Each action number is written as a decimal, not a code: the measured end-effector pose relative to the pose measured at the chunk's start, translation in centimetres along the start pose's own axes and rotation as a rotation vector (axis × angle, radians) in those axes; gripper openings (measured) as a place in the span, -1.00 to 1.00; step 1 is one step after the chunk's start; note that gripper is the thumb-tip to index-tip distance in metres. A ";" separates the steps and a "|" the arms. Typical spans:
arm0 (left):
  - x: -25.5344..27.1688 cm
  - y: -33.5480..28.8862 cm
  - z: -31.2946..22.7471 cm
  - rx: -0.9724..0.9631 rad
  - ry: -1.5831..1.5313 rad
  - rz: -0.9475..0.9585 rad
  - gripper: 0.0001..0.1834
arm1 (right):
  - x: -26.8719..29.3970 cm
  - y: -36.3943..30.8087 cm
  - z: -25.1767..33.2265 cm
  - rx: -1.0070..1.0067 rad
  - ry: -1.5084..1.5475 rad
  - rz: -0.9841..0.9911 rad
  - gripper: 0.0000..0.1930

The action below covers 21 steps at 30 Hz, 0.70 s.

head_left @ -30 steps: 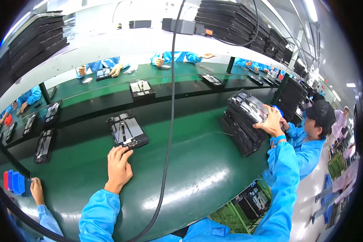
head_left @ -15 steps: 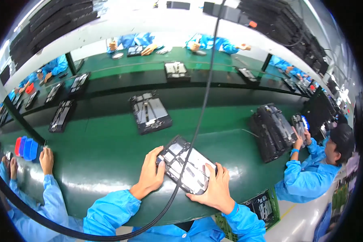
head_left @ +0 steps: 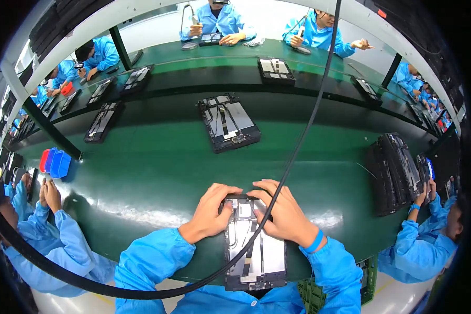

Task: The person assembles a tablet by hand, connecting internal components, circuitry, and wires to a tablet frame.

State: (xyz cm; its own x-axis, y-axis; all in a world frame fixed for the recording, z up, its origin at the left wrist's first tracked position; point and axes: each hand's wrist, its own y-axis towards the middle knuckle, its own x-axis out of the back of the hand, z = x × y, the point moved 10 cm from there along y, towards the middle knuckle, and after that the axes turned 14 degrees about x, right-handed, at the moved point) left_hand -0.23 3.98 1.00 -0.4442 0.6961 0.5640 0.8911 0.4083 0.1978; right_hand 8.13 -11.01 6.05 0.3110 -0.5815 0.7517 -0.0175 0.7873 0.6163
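Green bench [head_left: 157, 191] with a shiny top, running left to right. Near edge: one opened tablet [head_left: 271, 254], face up, long side toward the wearer; can't tell if its near end is raised. Left hand [head_left: 209, 214] has fingers curled at the upper left corner, thumb on the face. Right hand [head_left: 287, 214] has fingers bent at the upper end, thumb over the face; blue band [head_left: 315, 242] on that wrist. So both hands hold it. One black cable [head_left: 141, 293] loops across the view.

Status, my read: cover off, panels and strips exposed and apparently in place. No tool in either hand. Any work left on it doesn't show.

Counts: three small bins [head_left: 61, 165] at left, one red, two blue. One leaning stack [head_left: 390, 178] at right, too tight to count. Two loose tablets ahead: middle one [head_left: 229, 124], left one [head_left: 103, 123]. Beyond, at least five on the dark ledge [head_left: 199, 83]. Two workers directly across.
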 end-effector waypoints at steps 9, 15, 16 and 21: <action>-0.5 -0.7 -1.1 -0.024 -0.082 0.487 -0.04 | -2.2 -0.4 -2.2 -0.175 0.181 0.084 -0.72; -1.0 -1.3 -2.6 -0.102 -0.044 0.577 0.06 | -1.1 -0.9 -1.6 -0.100 0.131 -0.024 -0.78; -1.0 -1.3 -2.5 -0.096 -0.049 0.577 0.06 | -1.1 -0.8 -1.6 -0.102 0.136 -0.019 -0.78; -1.0 -1.6 -2.6 -0.097 -0.037 0.605 0.06 | -0.7 -0.1 -1.0 -0.097 0.121 -0.007 -0.78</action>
State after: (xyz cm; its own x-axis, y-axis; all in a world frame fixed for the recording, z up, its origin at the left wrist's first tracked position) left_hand -1.01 1.13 2.20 0.1417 0.8086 0.5711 0.9899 -0.1203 -0.0752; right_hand 8.84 -10.49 5.19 0.4230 -0.5624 0.7105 0.0750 0.8031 0.5911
